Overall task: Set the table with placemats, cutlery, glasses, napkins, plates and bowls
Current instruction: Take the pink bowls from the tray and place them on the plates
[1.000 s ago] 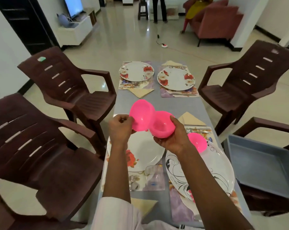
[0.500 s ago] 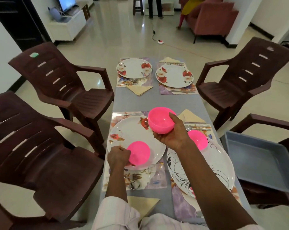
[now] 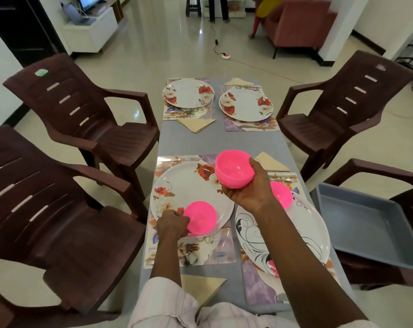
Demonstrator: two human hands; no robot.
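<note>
Where the left hand (image 3: 171, 224) grips: fingers curled on the rim of a pink bowl (image 3: 202, 217), low at the floral plate's (image 3: 184, 183) near edge.
Right hand (image 3: 248, 192): fingers and thumb clamped round a second pink bowl (image 3: 234, 169), held above the table (image 3: 222, 143).
Third bowl (image 3: 282, 192): on the swirl-patterned plate (image 3: 295, 233), behind that wrist.

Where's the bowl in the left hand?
Head view, near left: pink bowl on near edge of floral plate, left hand gripping it; right hand holds second bowl above.
</note>
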